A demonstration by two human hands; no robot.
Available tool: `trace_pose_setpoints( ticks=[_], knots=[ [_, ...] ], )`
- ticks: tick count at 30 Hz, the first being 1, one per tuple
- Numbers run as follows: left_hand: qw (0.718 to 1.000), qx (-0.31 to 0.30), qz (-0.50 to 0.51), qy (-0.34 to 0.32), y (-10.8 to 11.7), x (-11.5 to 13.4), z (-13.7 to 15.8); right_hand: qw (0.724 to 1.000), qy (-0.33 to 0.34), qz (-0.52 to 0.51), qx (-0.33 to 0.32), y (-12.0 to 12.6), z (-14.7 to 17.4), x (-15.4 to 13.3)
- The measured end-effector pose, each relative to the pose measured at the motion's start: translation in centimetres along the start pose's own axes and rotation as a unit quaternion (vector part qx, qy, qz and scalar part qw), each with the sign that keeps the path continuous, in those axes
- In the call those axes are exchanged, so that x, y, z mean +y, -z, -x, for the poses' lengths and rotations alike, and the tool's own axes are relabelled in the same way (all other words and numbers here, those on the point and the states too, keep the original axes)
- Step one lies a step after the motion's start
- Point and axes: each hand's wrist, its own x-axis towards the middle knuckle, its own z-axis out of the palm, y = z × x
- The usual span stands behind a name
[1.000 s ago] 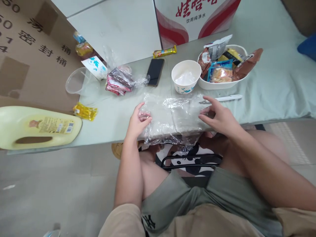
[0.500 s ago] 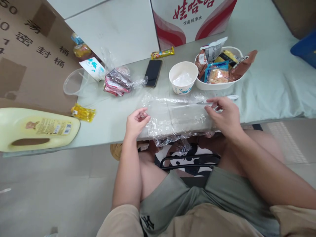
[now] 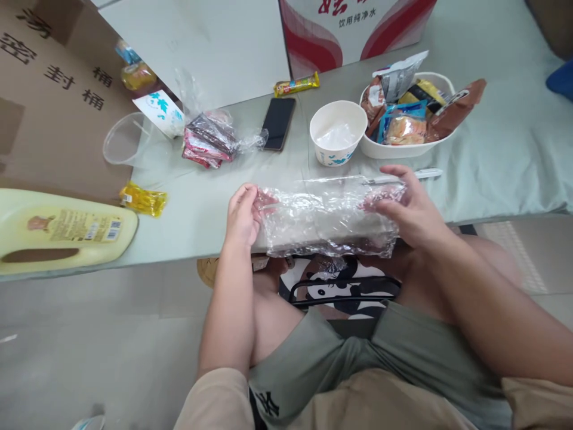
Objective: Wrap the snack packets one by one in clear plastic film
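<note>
A clear, crinkled plastic bag point(image 3: 329, 218) stretches between my hands above the table's front edge. My left hand point(image 3: 244, 215) grips its left end, some fingers showing through the film. At the right end my right hand point(image 3: 409, 206) holds the bag, with fingertips behind or inside the clear plastic; which of the two I cannot tell. A white pen-like or knife-like tool point(image 3: 427, 173) lies on the table just beyond my right hand, partly covered by the bag. Behind the bag stands a white paper cup point(image 3: 338, 134) with clear plastic inside.
A white oval tub point(image 3: 398, 150) of packaged snacks stands at back right. Further left lie a phone point(image 3: 279, 123), a yellow snack stick point(image 3: 296, 84), bagged red packets point(image 3: 210, 140), a clear plastic cup point(image 3: 129, 140) and a yellow packet point(image 3: 145, 199). A yellow jug point(image 3: 67, 230) lies far left.
The plastic bag has been lifted and pulled wider between my hands, its lower edge now straighter. My fingers have moved further onto its ends. The view has shifted slightly.
</note>
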Motion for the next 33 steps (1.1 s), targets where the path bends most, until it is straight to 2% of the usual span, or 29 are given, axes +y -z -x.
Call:
trace_pose_setpoints(
  ticks=[3,8,12,15,18,20,22,24,25,27,31,33],
  knots=[
    [0.998,0.015,-0.015,0.063,-0.3,-0.2,-0.8,1.000,-0.018,0.012,0.003,-0.5,-0.1,-0.1],
    [0.988,-0.103,-0.056,0.102,-0.2,0.2,-0.3,0.997,-0.024,0.021,0.064,-0.3,-0.5,0.5],
    [0.992,-0.052,-0.079,0.086,-0.4,0.3,0.0,0.995,-0.026,0.053,0.082,0.0,-0.7,0.9],
    [0.995,-0.018,-0.068,0.070,-0.2,0.4,-0.3,0.990,-0.013,0.120,0.073,0.7,-0.6,0.7],
    [0.995,-0.035,-0.056,0.077,0.0,0.6,-0.4,0.958,0.083,0.255,0.099,1.6,-0.3,0.4],
    [0.989,-0.098,-0.044,0.097,0.0,0.7,-0.2,0.936,0.164,0.289,0.119,1.9,0.0,0.2],
    [0.974,-0.188,-0.027,0.120,-0.3,0.8,0.3,0.953,0.182,0.230,0.070,1.7,0.2,0.3],
    [0.952,-0.273,-0.013,0.141,-0.8,1.0,0.8,0.978,0.148,0.139,-0.043,1.0,0.4,0.5],
    [0.940,-0.307,-0.009,0.147,-1.2,1.1,1.1,0.980,0.131,0.110,-0.104,0.5,0.4,0.6],
    [0.923,-0.355,-0.003,0.148,-1.9,1.3,1.7,0.968,0.126,0.109,-0.190,-0.3,0.4,0.6],
    [0.910,-0.396,0.025,0.123,-2.8,1.7,2.5,0.934,0.201,0.212,-0.206,-0.9,0.3,-0.5],
    [0.913,-0.392,0.055,0.099,-2.8,1.7,2.5,0.913,0.195,0.271,-0.234,-0.9,0.5,-1.1]
  ],
)
